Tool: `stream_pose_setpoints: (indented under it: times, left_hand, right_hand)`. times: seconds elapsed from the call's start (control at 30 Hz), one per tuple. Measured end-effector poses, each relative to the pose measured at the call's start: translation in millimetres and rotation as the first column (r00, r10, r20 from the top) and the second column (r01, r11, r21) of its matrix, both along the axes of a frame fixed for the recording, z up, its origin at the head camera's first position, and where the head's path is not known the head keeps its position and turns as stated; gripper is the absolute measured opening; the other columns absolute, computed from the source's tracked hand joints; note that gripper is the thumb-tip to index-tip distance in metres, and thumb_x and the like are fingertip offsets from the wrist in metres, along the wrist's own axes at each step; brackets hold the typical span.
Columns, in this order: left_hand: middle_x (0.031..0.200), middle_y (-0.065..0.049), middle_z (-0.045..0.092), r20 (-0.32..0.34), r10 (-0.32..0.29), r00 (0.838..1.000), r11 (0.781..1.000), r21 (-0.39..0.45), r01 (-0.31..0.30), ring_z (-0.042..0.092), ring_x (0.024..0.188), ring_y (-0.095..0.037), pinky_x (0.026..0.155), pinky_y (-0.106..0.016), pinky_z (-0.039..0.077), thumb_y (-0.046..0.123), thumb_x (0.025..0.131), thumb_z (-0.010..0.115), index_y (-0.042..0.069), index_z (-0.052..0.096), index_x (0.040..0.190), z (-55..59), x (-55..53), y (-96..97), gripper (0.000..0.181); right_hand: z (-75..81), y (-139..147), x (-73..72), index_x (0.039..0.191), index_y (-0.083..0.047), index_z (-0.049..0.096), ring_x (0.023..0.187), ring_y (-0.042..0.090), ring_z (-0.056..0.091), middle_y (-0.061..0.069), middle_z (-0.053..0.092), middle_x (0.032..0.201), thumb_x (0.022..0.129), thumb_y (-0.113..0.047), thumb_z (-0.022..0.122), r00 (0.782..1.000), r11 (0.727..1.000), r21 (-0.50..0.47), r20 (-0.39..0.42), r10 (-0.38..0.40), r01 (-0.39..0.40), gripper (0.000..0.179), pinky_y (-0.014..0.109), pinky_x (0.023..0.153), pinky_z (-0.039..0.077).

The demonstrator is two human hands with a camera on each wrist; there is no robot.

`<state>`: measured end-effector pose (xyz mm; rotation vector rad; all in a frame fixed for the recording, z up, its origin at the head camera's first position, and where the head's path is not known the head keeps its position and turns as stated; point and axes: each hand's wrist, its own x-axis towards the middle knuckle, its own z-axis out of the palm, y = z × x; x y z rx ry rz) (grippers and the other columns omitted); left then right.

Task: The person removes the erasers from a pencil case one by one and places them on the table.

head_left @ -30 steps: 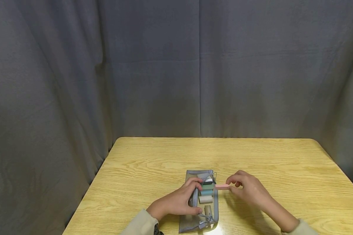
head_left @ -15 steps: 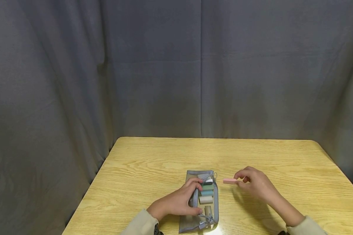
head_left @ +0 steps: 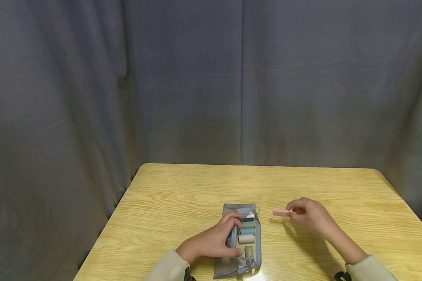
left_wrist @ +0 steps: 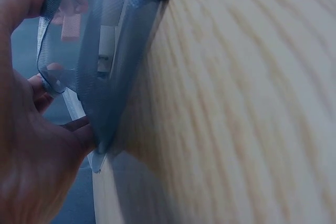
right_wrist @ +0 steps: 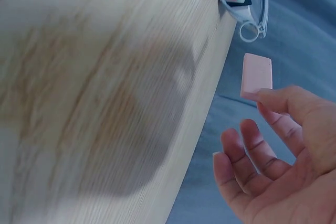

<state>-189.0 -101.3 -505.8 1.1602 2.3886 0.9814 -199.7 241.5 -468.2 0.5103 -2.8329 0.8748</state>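
Observation:
A grey mesh zip pouch (head_left: 258,246) lies unzipped on the table, holding several small blocks: white, green, blue and grey. My left hand (head_left: 218,238) grips the pouch's near opening edge, thumb at the bottom and fingers at the top, keeping the mouth spread. In the left wrist view the mesh wall (left_wrist: 105,93) stands between thumb and fingers. Off to the right, my right hand (head_left: 311,214) pinches one end of a pink eraser (right_wrist: 257,74) between thumb and index finger. The eraser is above the table, apart from the pouch; the other fingers curl loosely.
The wooden table (head_left: 183,183) has rounded far corners, and a grey curtain (head_left: 190,97) hangs behind and beside it. A ring pull (right_wrist: 249,31) dangles from the pouch's far end. My right hand throws a shadow onto the tabletop.
The right hand has drawn the pink eraser away from the pouch's right edge, rightward and slightly farther back. The left hand and the pouch have stayed in place.

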Motion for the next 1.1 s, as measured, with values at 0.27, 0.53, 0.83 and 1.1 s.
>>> stream_pose_setpoints:
  times: [0.27, 0.53, 0.83, 1.1]
  left_hand:
    - [0.161, 0.000, 0.018, 0.015, -0.002, 1.000, 1.000, -0.002, 0.002, 0.029, 0.145, -0.018, 0.112, -0.033, 0.037, 0.038, 0.094, 0.069, 0.012, 0.040, 0.128, 0.7, -0.2, -0.1, 0.053]
    - [0.160, -0.001, 0.019, -0.018, -0.002, 1.000, 1.000, -0.004, 0.002, 0.030, 0.143, -0.018, 0.111, -0.033, 0.037, 0.042, 0.093, 0.068, 0.012, 0.040, 0.128, -1.3, -1.7, -0.4, 0.054]
    - [0.160, -0.001, 0.020, -0.020, 0.000, 1.000, 1.000, -0.001, 0.000, 0.030, 0.143, -0.019, 0.111, -0.034, 0.037, 0.044, 0.094, 0.067, 0.012, 0.040, 0.128, -2.2, -0.1, -0.5, 0.054]
    - [0.160, 0.000, 0.019, -0.009, 0.004, 1.000, 1.000, 0.008, -0.004, 0.031, 0.142, -0.018, 0.109, -0.031, 0.039, 0.042, 0.094, 0.068, 0.013, 0.040, 0.128, -2.4, 0.0, 0.5, 0.053]
  right_hand:
    - [-5.7, 13, -9.2, 0.093, -0.017, 0.074, 0.070, 0.011, 0.047, -0.005, 0.060, 0.080, 0.089, -0.007, 0.075, 0.999, 1.000, -0.001, 0.045, -0.006, 0.006, 0.011, 0.028, 0.062, 0.040]
    - [-11.0, 26, -19.2, 0.098, -0.014, 0.074, 0.069, 0.012, 0.051, -0.003, 0.067, 0.082, 0.090, -0.010, 0.074, 0.996, 1.000, -0.003, 0.091, -0.006, 0.006, 0.009, 0.027, 0.058, 0.041]
    - [-18.7, 37, -35.6, 0.097, -0.012, 0.074, 0.067, 0.013, 0.049, -0.002, 0.066, 0.079, 0.090, -0.007, 0.071, 0.995, 1.000, 0.013, 0.095, 0.005, -0.006, 0.009, 0.027, 0.057, 0.041]
    - [-20.7, 40, -45.4, 0.095, -0.013, 0.073, 0.064, 0.013, 0.046, -0.004, 0.062, 0.075, 0.090, -0.008, 0.072, 0.994, 1.000, 0.029, 0.113, 0.008, -0.011, 0.007, 0.026, 0.055, 0.038]
